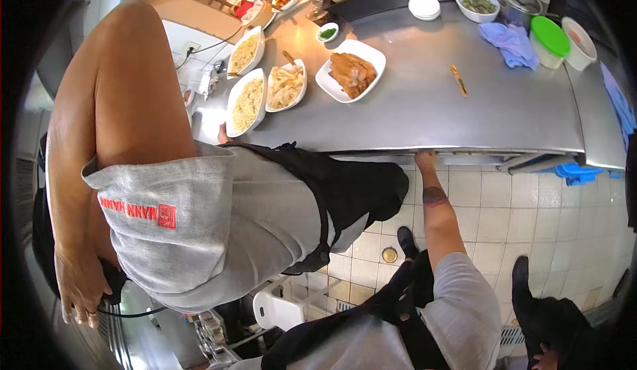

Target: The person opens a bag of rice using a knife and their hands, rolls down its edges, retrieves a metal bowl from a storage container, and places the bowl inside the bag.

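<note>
My right hand [425, 158], at the end of a tattooed forearm, is at the front edge of the steel counter [424, 121]. Its fingers look curled around that edge, though part of them is hidden. My left hand is out of view. On the counter above are a white dish of fried, browned food [352, 74], a bowl of pale strips [286, 86] and two bowls of yellowish grains, one nearer [246, 106] and one farther [246, 53]. A small orange-and-black strip [458, 80] lies to the right.
A co-worker in a grey shirt [265, 201] fills the left, with one bent arm [133, 84] close to the camera. Stacked white plates [424, 7], a blue cloth [509, 44] and a green-lidded tub [550, 41] line the back right. A white stool [282, 310] stands below.
</note>
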The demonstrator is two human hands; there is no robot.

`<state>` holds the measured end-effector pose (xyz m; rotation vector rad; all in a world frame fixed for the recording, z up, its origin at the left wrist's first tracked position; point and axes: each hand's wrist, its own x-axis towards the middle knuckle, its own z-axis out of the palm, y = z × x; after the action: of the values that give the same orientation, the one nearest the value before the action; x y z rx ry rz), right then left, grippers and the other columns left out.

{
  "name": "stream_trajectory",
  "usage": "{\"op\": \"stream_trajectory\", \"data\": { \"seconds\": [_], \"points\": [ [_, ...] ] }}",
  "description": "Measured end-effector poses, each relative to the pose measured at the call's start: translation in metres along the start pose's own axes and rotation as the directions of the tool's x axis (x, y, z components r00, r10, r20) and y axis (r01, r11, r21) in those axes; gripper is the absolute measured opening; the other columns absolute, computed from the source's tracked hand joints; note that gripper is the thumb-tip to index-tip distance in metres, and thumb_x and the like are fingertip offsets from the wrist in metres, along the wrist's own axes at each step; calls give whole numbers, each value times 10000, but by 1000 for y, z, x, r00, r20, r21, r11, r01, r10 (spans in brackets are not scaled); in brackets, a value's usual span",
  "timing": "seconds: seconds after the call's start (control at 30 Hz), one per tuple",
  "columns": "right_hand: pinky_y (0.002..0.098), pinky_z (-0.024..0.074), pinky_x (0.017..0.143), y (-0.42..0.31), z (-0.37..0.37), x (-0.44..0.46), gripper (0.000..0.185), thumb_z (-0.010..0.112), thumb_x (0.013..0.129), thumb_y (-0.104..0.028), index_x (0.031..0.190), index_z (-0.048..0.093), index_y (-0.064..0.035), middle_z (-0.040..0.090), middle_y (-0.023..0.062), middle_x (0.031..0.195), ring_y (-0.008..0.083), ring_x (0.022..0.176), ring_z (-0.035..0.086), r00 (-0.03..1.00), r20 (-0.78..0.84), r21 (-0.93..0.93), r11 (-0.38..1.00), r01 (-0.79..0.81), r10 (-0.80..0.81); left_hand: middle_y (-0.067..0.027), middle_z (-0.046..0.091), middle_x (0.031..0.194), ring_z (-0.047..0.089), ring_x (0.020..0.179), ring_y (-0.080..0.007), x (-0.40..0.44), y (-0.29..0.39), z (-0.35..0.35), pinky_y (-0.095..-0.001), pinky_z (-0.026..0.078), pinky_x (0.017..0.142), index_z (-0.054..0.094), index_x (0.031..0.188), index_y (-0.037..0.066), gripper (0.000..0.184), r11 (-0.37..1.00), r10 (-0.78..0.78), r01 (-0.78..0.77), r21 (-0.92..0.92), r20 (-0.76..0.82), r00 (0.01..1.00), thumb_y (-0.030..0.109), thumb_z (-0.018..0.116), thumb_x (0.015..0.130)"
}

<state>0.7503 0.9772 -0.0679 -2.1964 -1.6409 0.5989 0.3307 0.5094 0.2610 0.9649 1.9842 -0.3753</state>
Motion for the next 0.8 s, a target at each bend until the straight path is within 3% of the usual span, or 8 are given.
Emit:
{"op": "stream_trajectory", "data": {
  "seconds": [0.1,0.33,0.4,0.47,0.5,0.6,0.67,0.8],
  "points": [
    [455,460,796,-5,15,21,307,599,767,-277,999,598,-77,617,150,988,354,939,568,988,-80,55,990,-129,133,-199,632,847,607,834,-352,1,-3,7,-415,474,743,651,803,62,251,999,-25,25,-26,-5,1000,265,505,790],
    [450,461,800,-12,37,19,274,567,755,-319,931,641,-123,635,111,995,303,963,577,963,-162,53,976,-210,216,-199,632,832,609,818,-352,-2,-9,15,-419,474,732,649,792,63,247,996,-57,56,-72,-2,998,264,505,790],
    [449,461,802,-17,40,15,269,558,751,-332,911,654,-137,640,100,997,289,970,579,961,-209,18,984,-179,179,-199,632,827,609,814,-352,-1,-10,15,-420,474,729,648,789,63,246,995,-58,58,-76,2,998,263,505,790],
    [426,479,755,-20,41,8,239,554,756,-296,904,655,-138,644,109,975,281,924,596,976,-209,-138,986,-98,68,-199,632,823,610,809,-352,0,-12,16,-421,474,725,648,786,64,245,995,-61,61,-83,4,998,263,505,790],
    [414,488,731,-23,43,5,224,552,759,-279,901,655,-139,647,114,964,277,901,605,979,-201,-211,976,-59,15,-199,631,821,610,807,-352,-1,-14,18,-421,474,724,647,785,64,244,994,-62,63,-84,7,998,262,505,790],
    [401,504,644,-21,40,19,252,573,744,-203,977,633,-126,640,121,975,271,789,626,991,108,-307,950,-46,83,-198,631,814,611,801,-352,-1,-17,21,-423,473,719,646,781,65,243,994,-64,66,-88,15,998,262,505,790],
    [399,502,650,-19,37,24,274,577,744,-188,1004,613,-109,637,119,977,272,790,622,979,159,-270,959,-84,130,-198,631,810,611,796,-351,-2,-18,23,-424,473,716,646,778,65,242,994,-62,64,-90,19,998,261,505,790],
    [394,498,662,-18,17,18,325,585,746,-159,1059,574,-73,631,115,980,273,793,614,977,-8,79,974,-212,213,-198,631,801,612,787,-351,-3,-25,30,-427,473,709,645,772,66,240,996,-36,38,-85,24,999,260,505,790]
  ]
}}
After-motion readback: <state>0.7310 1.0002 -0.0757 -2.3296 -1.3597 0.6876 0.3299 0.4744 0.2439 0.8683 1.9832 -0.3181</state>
